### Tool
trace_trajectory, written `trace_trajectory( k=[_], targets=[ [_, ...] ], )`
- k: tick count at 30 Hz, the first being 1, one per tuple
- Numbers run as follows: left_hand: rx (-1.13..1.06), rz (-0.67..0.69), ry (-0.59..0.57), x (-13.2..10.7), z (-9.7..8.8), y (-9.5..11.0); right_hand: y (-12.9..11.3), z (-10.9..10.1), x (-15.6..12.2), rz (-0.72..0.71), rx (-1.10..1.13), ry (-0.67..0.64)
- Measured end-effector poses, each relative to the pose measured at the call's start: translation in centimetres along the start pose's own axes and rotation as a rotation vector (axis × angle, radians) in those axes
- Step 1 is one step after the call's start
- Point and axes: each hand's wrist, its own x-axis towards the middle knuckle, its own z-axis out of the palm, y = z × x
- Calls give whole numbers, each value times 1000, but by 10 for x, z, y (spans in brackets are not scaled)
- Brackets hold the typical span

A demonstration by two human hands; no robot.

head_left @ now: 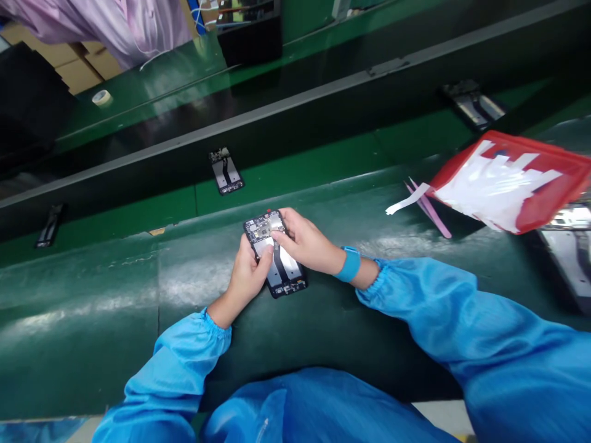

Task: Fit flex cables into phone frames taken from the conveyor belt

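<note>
An opened smartphone (287, 266), its circuit board at the top and a dark ribbon cable down its middle, is held between both hands above the green mat. My left hand (247, 267) grips its left edge, thumb lying on the silvery inner plate. From the upper right, my right hand (310, 242) closes round the other edge, its thumb pressing near the lower border of the board. A blue band (349, 264) circles my right wrist. What lies under the thumbs is hidden.
Further opened phones lie along the green strip beyond the mat: a middle one (225, 172), a left one (50, 226) and a right one (475, 106). Pink tweezers (434, 212) rest beside a red tray (545, 212) of white strips. A person in pink (133, 24) is across the bench.
</note>
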Motion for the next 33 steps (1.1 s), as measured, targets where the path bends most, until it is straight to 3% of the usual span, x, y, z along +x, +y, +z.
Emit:
trace_trajectory(
  k=[4, 9, 13, 19, 24, 28, 33],
  targets=[
    [-52, -1, 43, 1, 4, 1, -1, 1, 1, -40, -104, 45],
    [-177, -50, 80, 3, 5, -3, 12, -4, 10, -47, 290, -163],
    [-193, -56, 84, 4, 5, -3, 21, -10, 13, -19, 402, -219],
    [-185, -81, 129, 6, 3, -2, 23, -14, 16, -21, 267, -190],
    [-355, -232, 257, 16, -6, 0, 13, -10, 11, 28, 94, -148],
    [-405, -370, 278, 22, -15, 7, 3, -5, 3, 43, 192, -241],
    [-393, -372, 312, 23, -17, 13, -5, 1, -3, 9, 255, -223]
  ],
)
